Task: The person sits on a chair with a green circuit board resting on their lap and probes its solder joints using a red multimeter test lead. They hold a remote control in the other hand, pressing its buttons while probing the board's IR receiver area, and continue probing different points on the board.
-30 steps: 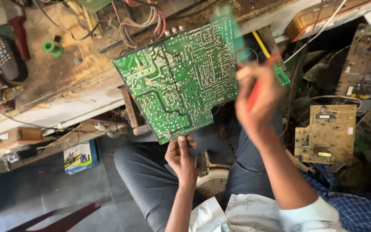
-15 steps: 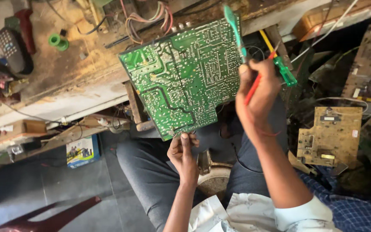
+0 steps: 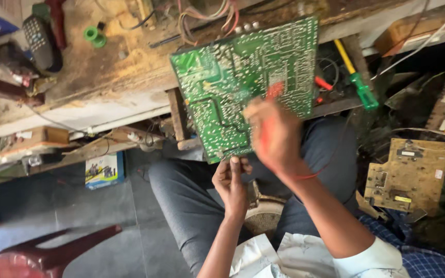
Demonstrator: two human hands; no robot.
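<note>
At centre frame, a green circuit board leans on the wooden bench. Left hand pinches its lower edge; right hand, blurred, grips a red probe against it. Right of them hangs a green-handled screwdriver.

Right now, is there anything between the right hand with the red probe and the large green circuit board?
Nothing visible does. The right hand with the red probe lies directly over the green circuit board, which the left hand grips at its lower edge.

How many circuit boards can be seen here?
2: a large green printed circuit board held at its lower edge by the left hand, and a brown board lying at right. Clutter may hide others.
</note>
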